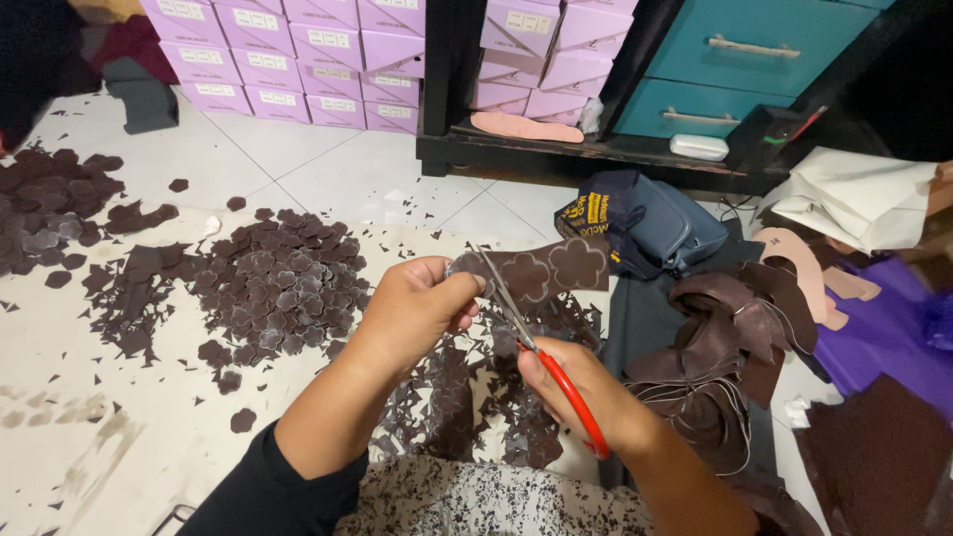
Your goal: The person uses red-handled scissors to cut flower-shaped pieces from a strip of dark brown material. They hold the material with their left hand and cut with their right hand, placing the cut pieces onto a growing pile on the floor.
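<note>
My left hand (417,303) pinches the left end of a dark brown strip of material (556,268) marked with flower outlines, held up over the floor. My right hand (581,387) grips red-handled scissors (541,357); their metal blades reach up to the strip's lower edge beside my left fingers. Below both hands lies a heap of small brown offcuts (476,397).
A pile of cut brown flower shapes (283,283) lies to the left on the white tiled floor, with more brown pieces (50,203) at far left. Brown strips (725,347) and a dark blue bag (645,228) sit right. Lilac boxes (298,60) and teal drawers (745,60) stand behind.
</note>
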